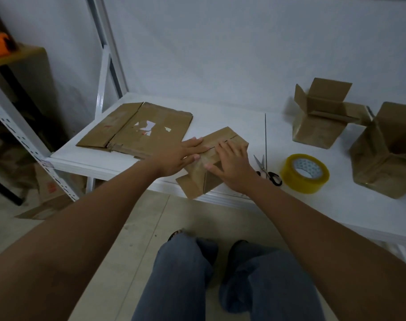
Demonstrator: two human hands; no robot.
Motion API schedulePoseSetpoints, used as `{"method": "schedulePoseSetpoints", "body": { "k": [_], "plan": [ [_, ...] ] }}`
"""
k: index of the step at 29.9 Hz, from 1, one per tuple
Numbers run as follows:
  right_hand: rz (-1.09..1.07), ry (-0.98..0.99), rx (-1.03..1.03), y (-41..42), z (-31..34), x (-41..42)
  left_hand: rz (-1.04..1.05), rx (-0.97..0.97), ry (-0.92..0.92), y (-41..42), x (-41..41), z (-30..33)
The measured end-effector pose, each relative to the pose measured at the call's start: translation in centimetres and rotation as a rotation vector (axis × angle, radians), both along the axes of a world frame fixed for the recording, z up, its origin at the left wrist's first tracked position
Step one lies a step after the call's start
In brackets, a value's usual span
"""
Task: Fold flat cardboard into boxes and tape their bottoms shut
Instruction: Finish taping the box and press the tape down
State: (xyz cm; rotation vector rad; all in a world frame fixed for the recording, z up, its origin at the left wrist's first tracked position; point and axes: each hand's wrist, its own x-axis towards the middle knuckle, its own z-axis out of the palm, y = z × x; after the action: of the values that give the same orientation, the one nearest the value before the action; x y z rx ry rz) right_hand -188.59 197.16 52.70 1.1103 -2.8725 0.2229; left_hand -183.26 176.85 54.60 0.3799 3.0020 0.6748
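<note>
At the front edge of the white table [220,117], we pressed both hands flat on a box [217,158] turned bottom-up, its closing flaps meeting along a dark seam. Our left hand [180,156] lay with fingers straight and spread across the left flap; our right hand [232,164] lay likewise over the right flap, thumb pointing toward the near corner. Neither hand gripped anything: the fingers were extended and simply bore down, which we judged was meant to keep the springy flaps level and closed until tape could cross the seam.

The box's lower flaps splayed out past the table edge toward us, so the box sat slightly askew rather than square.

The tape roll [305,173] and scissors [266,170] waited just to the right, near the right hand, a sensible spot for the hand likely to fetch them. A stack of flat cardboard [137,128] lay to the left, touching or nearly touching the left hand's side of the box. Two finished boxes stood well to the right with their tops open: the far box [317,121] and the near box [382,156].

The bottom was folded, we judged, but not yet taped.
</note>
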Motion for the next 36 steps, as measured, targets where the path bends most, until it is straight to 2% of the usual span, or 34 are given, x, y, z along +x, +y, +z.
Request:
{"method": "schedulePoseSetpoints", "body": {
  "k": [4, 8, 11, 14, 17, 19, 21, 25, 29, 33, 36],
  "plan": [
    [-0.075, 0.102, 0.026, -1.7, -0.3, 1.3, 0.03, 0.052, 0.081, 0.1, -0.2, -1.2],
    [-0.092, 0.047, 0.044, -2.2, -0.2, 1.2, 0.039, 0.029, 0.088, 0.3, -0.4, -1.2],
    [0.027, 0.094, 0.149, -0.7, 1.0, 0.6, 0.071, -0.03, 0.177, 0.7, 0.2, -1.8],
    [0.114, 0.093, 0.164, 1.1, 2.6, -0.6, 0.138, -0.052, 0.319, 2.2, 1.3, -1.9],
    [0.11, -0.055, 0.076, 2.1, 2.7, -0.7, 0.22, -0.002, 0.375, 4.0, 2.1, -1.9],
    [0.1, -0.07, 0.006, 1.9, 1.5, -0.1, 0.232, 0.047, 0.395, 4.0, 2.0, -2.1],
    [0.11, -0.06, -0.059, 1.6, 0.2, 0.2, 0.171, 0.025, 0.401, 3.4, 1.4, -2.3],
    [0.066, -0.185, -0.254, 1.2, -0.7, 0.0, -0.001, 0.042, 0.311, 2.9, -0.2, -2.4],
    [-0.002, -0.048, -0.476, 0.6, -2.6, 0.7, -0.018, 0.058, 0.328, 2.4, -0.7, -3.4],
    [0.044, 0.105, -0.419, 0.6, -3.3, -0.2, -0.043, 0.066, 0.345, 1.6, -1.2, -3.6],
    [0.097, 0.038, -0.34, 1.2, -2.7, -1.2, 0.007, 0.093, 0.384, 1.8, -1.5, -3.9]
  ]
}}
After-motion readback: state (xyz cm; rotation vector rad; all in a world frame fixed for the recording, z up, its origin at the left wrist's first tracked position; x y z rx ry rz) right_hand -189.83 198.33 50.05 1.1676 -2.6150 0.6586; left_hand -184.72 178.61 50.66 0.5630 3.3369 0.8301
